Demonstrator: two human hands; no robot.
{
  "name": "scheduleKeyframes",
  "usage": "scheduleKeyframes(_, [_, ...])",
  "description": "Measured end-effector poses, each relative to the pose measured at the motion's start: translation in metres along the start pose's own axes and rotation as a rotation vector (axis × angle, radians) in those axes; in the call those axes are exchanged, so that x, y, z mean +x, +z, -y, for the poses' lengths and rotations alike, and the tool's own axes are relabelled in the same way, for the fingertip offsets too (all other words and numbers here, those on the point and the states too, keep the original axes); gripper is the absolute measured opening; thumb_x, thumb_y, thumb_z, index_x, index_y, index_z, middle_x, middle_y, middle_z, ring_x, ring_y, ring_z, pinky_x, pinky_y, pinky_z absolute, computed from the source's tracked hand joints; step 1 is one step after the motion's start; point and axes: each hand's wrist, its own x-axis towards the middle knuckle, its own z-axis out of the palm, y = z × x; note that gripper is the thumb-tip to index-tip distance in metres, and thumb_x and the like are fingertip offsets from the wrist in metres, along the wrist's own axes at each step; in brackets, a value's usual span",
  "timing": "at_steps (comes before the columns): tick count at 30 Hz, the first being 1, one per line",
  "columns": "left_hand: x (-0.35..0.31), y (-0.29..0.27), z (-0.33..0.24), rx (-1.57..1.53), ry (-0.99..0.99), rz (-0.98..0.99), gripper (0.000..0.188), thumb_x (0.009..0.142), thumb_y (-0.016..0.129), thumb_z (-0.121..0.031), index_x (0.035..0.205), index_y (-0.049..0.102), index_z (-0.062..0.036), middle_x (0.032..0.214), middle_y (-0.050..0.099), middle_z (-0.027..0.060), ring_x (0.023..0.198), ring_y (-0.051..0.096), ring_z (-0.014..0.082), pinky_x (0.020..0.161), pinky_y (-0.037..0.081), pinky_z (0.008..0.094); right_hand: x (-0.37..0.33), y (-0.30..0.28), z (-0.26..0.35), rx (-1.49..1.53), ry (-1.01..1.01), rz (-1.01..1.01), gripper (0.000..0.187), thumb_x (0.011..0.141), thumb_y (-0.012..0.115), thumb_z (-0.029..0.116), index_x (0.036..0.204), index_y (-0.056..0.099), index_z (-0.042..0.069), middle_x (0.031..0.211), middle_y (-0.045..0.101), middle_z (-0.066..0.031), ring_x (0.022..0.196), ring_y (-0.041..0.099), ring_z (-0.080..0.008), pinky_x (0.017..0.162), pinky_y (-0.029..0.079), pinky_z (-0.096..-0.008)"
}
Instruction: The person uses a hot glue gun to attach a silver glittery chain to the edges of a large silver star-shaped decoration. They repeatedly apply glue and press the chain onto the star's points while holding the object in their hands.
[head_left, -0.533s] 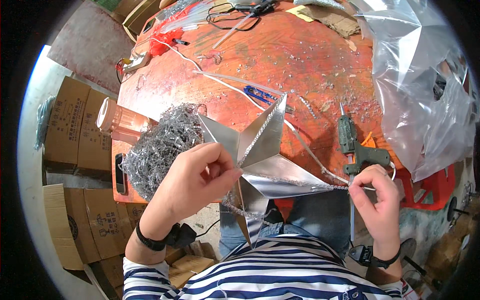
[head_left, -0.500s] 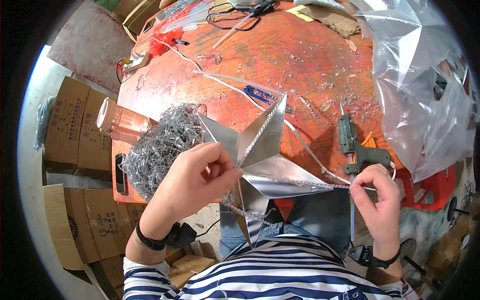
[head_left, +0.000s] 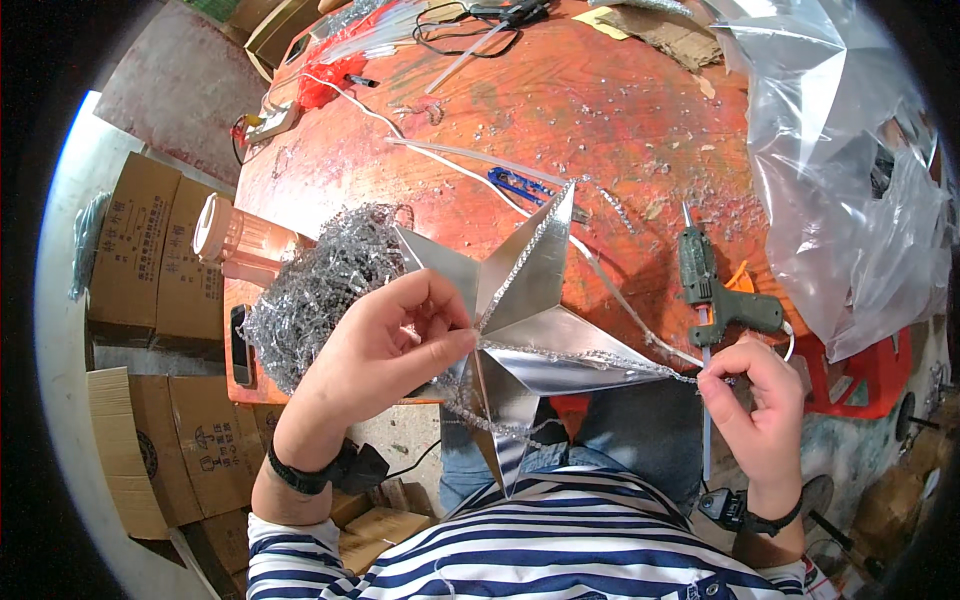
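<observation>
A silver five-pointed star [head_left: 545,262] lies over the table's near edge and my lap. Sparkly silver trim [head_left: 600,358] runs along its ridges, one length going from the centre past the right-hand point. My left hand [head_left: 390,350] pinches at the star's centre, thumb and forefinger on the trim there. My right hand [head_left: 755,385] is closed on the trim's far end, just beyond the right-hand point. A loose loop of trim hangs across the lower points. Beside my left hand sits a tangled heap of silver trim [head_left: 320,295].
A green glue gun [head_left: 705,285] lies near my right hand, a blue utility knife [head_left: 520,185] behind the star. A pinkish jar [head_left: 250,240] and a phone [head_left: 241,345] are at left. Clear plastic sheeting [head_left: 830,200] covers the right edge; cartons [head_left: 155,255] stand at left.
My left thumb and fingers have shifted slightly at the star's centre. My right hand has barely moved and still pinches the trim.
</observation>
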Motion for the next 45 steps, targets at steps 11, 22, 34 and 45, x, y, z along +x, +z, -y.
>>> scheduleKeyframes(11, [-0.001, 0.005, -0.006, 0.145, -0.058, -0.068, 0.012, 0.085, 0.069, -0.009, 0.090, 0.060, -0.0028, 0.073, 0.050, -0.0055, 0.067, 0.045, 0.0023, 0.056, 0.039, 0.0208, -0.001, -0.001, -0.001, -0.016, 0.010, 0.011, 0.006, 0.083, 0.068, 0.003, 0.083, 0.062, 0.002, 0.076, 0.062, -0.0057, 0.068, 0.059, -0.0152, 0.061, 0.044, -0.0256])
scheduleKeyframes(22, [0.001, 0.008, -0.008, 0.202, -0.039, -0.092, 0.009, 0.083, 0.067, -0.006, 0.088, 0.060, -0.0024, 0.072, 0.050, -0.0050, 0.065, 0.044, 0.0029, 0.055, 0.038, 0.0213, -0.002, -0.005, -0.003, -0.059, 0.013, 0.111, 0.013, 0.078, 0.075, 0.006, 0.079, 0.062, 0.003, 0.071, 0.061, -0.0057, 0.061, 0.056, -0.0186, 0.056, 0.042, -0.0294])
scheduleKeyframes(34, [0.001, 0.008, -0.007, 0.209, -0.037, -0.092, 0.011, 0.083, 0.067, -0.008, 0.088, 0.060, -0.0021, 0.072, 0.052, -0.0041, 0.065, 0.045, 0.0044, 0.057, 0.040, 0.0224, 0.000, 0.001, -0.008, -0.155, 0.002, 0.035, 0.013, 0.078, 0.076, 0.006, 0.079, 0.063, 0.004, 0.070, 0.061, -0.0067, 0.059, 0.057, -0.0192, 0.055, 0.043, -0.0300])
scheduleKeyframes(45, [0.001, 0.008, -0.005, 0.208, -0.028, -0.089, 0.010, 0.083, 0.067, -0.008, 0.089, 0.060, -0.0023, 0.073, 0.052, -0.0044, 0.065, 0.045, 0.0036, 0.056, 0.040, 0.0221, -0.001, 0.003, -0.012, -0.007, 0.142, 0.022, 0.011, 0.082, 0.074, 0.006, 0.081, 0.064, 0.002, 0.069, 0.061, -0.0050, 0.058, 0.056, -0.0120, 0.054, 0.041, -0.0254])
